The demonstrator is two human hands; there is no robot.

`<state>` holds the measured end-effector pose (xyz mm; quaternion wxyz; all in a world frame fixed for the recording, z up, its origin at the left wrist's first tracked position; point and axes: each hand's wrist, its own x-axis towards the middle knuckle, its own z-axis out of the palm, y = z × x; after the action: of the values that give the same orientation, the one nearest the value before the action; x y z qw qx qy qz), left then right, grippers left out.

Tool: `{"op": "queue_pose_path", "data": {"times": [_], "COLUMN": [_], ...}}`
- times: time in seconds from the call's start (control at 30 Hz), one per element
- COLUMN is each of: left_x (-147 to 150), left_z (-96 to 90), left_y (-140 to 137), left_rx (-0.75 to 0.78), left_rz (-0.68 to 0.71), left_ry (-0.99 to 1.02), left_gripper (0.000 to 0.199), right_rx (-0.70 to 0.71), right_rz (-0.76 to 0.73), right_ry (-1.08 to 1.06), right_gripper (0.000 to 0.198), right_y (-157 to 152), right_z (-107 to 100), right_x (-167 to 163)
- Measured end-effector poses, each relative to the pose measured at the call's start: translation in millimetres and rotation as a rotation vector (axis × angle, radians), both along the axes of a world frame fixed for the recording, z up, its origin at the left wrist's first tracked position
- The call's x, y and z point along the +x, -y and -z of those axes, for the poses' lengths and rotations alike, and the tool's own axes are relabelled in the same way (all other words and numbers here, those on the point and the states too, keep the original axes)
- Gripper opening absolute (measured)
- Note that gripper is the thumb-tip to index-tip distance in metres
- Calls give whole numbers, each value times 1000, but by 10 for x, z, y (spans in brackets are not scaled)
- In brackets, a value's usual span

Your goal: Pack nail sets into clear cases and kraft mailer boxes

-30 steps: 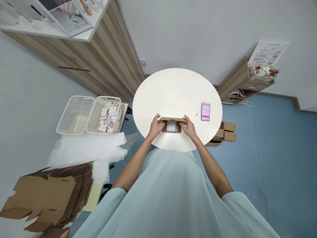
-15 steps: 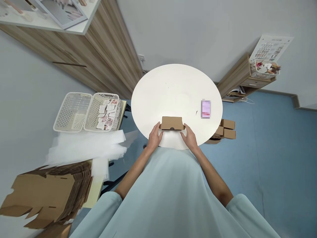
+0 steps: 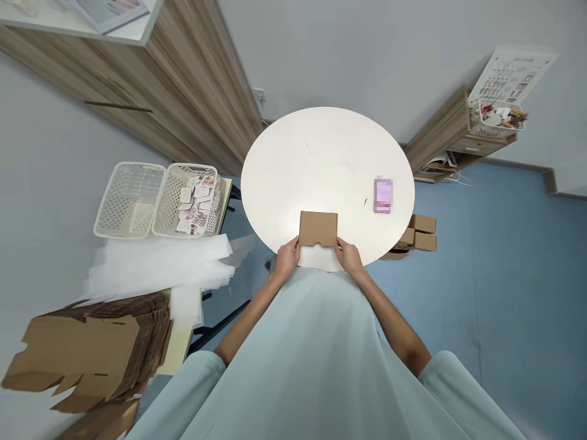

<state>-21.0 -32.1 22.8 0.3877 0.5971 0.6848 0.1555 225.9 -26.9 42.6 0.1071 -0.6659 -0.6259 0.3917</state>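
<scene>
A small brown cardboard box point(image 3: 318, 228) rests near the front edge of the round white table point(image 3: 316, 153). Its lid faces up, with a small notch in the near edge. My left hand point(image 3: 288, 257) grips the box's near left corner, thumb and fingers pinched together. At the near right corner my right hand point(image 3: 350, 256) holds it the same way. Both palms are over the table's rim, and the inside of the box is hidden.
On the table's right lies a pink-purple card or pack point(image 3: 383, 196), blurred. To the left are white baskets point(image 3: 158, 200) with printed cards, white foam sheets point(image 3: 160, 263) and stacked flat cardboard blanks point(image 3: 87, 348). Folded boxes point(image 3: 422, 232) sit beyond the table's right side.
The side flaps that stuck out no longer show, and the lid now lies flatter over the front. My fingers have closed in onto the near corners.
</scene>
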Motion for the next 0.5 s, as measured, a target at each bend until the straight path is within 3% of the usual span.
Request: {"op": "queue_pose_path", "data": {"times": [0.3,0.5], "left_x": [27,82], "left_z": [57,-3], "left_y": [5,-31], "left_rx": [-32,-43], "left_rz": [-63,-38], "left_ry": [108,10], "left_gripper": [61,48], "right_rx": [-39,-28], "right_rz": [69,123], "right_ry": [-123,-155], "right_gripper": [37,35], "right_y": [37,-6], "right_z": [118,65], "right_x": [3,8]}}
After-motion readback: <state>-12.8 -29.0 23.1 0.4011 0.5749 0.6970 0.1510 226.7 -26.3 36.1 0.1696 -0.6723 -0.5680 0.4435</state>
